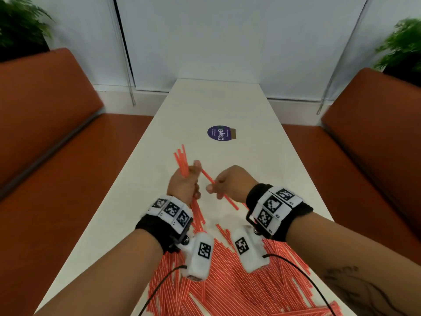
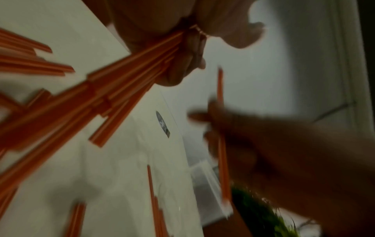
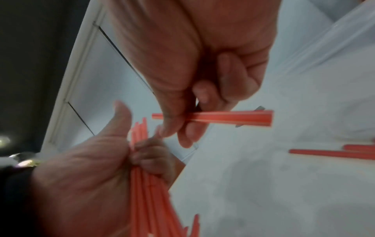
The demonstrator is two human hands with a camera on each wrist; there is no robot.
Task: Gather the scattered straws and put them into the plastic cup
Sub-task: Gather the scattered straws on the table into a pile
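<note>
My left hand grips a bundle of red straws upright over the white table; the bundle shows again in the left wrist view and the right wrist view. My right hand pinches a single red straw between thumb and fingers, slanted with its far end close to the left hand; that straw also appears in the right wrist view. A large heap of loose red straws covers the near end of the table beneath my wrists. No plastic cup is in view.
A round purple sticker lies mid-table beyond the hands. Orange bench seats flank the table. Potted plants stand behind the benches, and a white wall closes the far end.
</note>
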